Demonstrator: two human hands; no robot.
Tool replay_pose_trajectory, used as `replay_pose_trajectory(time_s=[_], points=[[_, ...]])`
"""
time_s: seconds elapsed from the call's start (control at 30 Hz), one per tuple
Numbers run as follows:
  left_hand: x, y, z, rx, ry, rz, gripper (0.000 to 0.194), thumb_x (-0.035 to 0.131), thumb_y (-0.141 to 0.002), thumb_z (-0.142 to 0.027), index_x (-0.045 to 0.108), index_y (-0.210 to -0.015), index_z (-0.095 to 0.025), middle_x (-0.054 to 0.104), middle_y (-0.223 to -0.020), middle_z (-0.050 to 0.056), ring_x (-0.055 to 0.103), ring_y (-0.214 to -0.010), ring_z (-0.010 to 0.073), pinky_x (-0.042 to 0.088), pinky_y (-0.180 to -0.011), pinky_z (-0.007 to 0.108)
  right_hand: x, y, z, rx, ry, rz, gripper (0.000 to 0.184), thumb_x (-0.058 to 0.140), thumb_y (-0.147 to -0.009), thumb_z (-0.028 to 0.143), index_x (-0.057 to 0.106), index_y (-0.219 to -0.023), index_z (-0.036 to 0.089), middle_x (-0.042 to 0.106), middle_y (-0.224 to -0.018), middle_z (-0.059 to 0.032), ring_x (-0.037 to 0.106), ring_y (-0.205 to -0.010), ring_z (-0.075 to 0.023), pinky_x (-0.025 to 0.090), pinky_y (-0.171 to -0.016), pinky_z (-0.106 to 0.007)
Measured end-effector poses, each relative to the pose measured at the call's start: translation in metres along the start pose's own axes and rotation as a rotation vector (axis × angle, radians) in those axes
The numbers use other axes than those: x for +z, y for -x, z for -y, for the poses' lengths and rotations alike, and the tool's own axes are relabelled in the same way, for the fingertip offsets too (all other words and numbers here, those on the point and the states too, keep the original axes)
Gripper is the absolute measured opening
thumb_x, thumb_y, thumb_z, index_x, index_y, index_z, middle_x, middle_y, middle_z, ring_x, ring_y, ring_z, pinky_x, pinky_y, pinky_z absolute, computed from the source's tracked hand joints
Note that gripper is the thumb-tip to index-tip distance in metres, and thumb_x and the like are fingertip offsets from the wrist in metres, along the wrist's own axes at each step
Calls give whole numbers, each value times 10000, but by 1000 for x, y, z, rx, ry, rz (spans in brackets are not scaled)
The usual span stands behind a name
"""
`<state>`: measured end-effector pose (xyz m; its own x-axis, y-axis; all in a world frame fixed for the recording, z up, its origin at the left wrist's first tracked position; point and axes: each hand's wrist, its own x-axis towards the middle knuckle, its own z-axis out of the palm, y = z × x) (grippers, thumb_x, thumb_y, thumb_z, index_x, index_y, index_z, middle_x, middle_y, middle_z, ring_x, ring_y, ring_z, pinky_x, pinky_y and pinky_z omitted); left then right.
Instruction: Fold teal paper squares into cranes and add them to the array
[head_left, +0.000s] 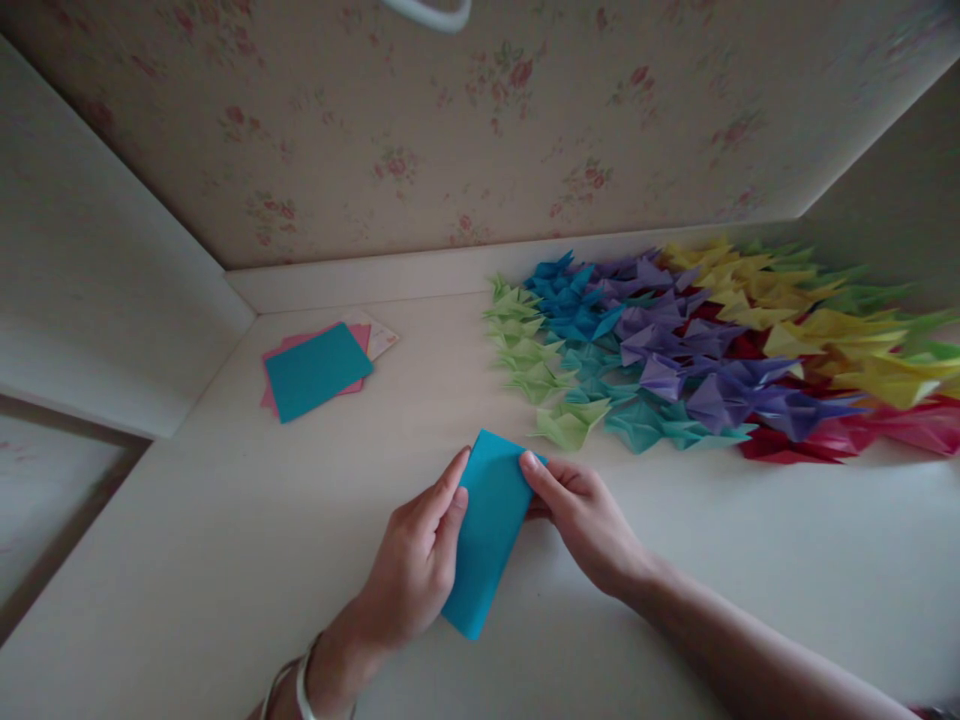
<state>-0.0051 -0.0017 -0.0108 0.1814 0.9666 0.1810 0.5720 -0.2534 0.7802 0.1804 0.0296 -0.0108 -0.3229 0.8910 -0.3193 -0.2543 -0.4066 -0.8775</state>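
Observation:
A blue sheet of folded paper [491, 530], now a long rectangle, is held tilted above the white tabletop between both hands. My left hand [420, 555] grips its left long edge, the thumb lying along the face and the fingers behind. On the upper right corner, my right hand [585, 515] pinches the paper between thumb and fingers. The right hand's fingertips behind the sheet are mostly hidden.
Many folded paper cranes lie in rows at the right: light green [570, 423], blue [570, 300], purple [739, 395], yellow [862, 345] and red [795, 445]. A small stack of teal paper [319, 372] over pink paper [268, 398] lies at the back left. Flowered wallpaper [420, 150] stands behind.

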Motion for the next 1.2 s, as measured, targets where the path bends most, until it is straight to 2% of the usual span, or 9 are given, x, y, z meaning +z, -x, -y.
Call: replay_pose_trajectory(time_s=[0.1, 0.3, 0.47, 0.67, 0.83, 0.97, 1.1, 1.2], points=[[0, 1, 0, 11, -3, -4, 425, 412, -1015, -259, 508, -1408, -131, 639, -1341, 141, 681, -1115, 214, 551, -929, 284, 0, 0, 0, 1, -4, -19, 467, 642, -831, 591, 639, -693, 145, 652, -627, -19, 616, -611, -160, 534, -677, -306], [-2, 1, -1, -33, 1, 2, 430, 411, -1019, -274, 504, -1408, -117, 675, -1289, 145, 736, -942, 191, 579, -828, 261, 0, 1, -1, 21, -18, 5, 477, 626, -834, 606, 645, -715, 145, 665, -649, -27, 620, -605, -160, 532, -679, -307], [-2, 1, 0, -50, 17, 8, 429, 413, -1019, -281, 504, -1411, -133, 694, -1265, 131, 741, -899, 180, 579, -814, 251, 1, 1, -1, 30, -17, 5, 482, 622, -832, 616, 634, -715, 149, 658, -633, -18, 625, -605, -159, 534, -667, -300], [-1, 1, 2, -43, 22, -33, 414, 420, -1015, -269, 516, -1402, -158, 646, -1339, 113, 666, -1143, 214, 543, -947, 296, 2, 2, -2, 27, 88, 69, 487, 631, -815, 630, 629, -748, 147, 682, -711, -42, 668, -689, -207, 563, -721, -370], [-1, -1, 2, -54, 20, -20, 428, 417, -1014, -282, 507, -1408, -140, 686, -1280, 126, 740, -961, 204, 595, -829, 284, 3, 3, -3, 19, 111, 56, 508, 618, -806, 655, 630, -735, 152, 677, -695, -35, 667, -671, -205, 567, -713, -366], [-1, -1, 2, -40, 7, -54, 416, 422, -1013, -277, 524, -1394, -145, 670, -1305, 121, 701, -1075, 221, 574, -887, 301, 3, 3, -4, 32, 136, 95, 511, 603, -822, 651, 649, -746, 148, 689, -699, -41, 678, -684, -209, 569, -724, -371], [-1, 0, 2, -46, 20, -45, 418, 413, -1016, -285, 518, -1395, -146, 670, -1306, 118, 706, -1066, 218, 572, -901, 317, 1, 2, -7, 23, 164, 73, 518, 597, -826, 653, 655, -747, 144, 684, -690, -43, 679, -701, -219, 571, -711, -373], [-1, 0, 3, -44, 8, -56, 422, 413, -1016, -286, 512, -1401, -144, 650, -1333, 117, 678, -1126, 221, 554, -935, 311, 1, 3, -6, 20, 186, 122, 505, 591, -840, 638, 673, -775, 143, 698, -719, -48, 681, -732, -223, 565, -721, -366]])
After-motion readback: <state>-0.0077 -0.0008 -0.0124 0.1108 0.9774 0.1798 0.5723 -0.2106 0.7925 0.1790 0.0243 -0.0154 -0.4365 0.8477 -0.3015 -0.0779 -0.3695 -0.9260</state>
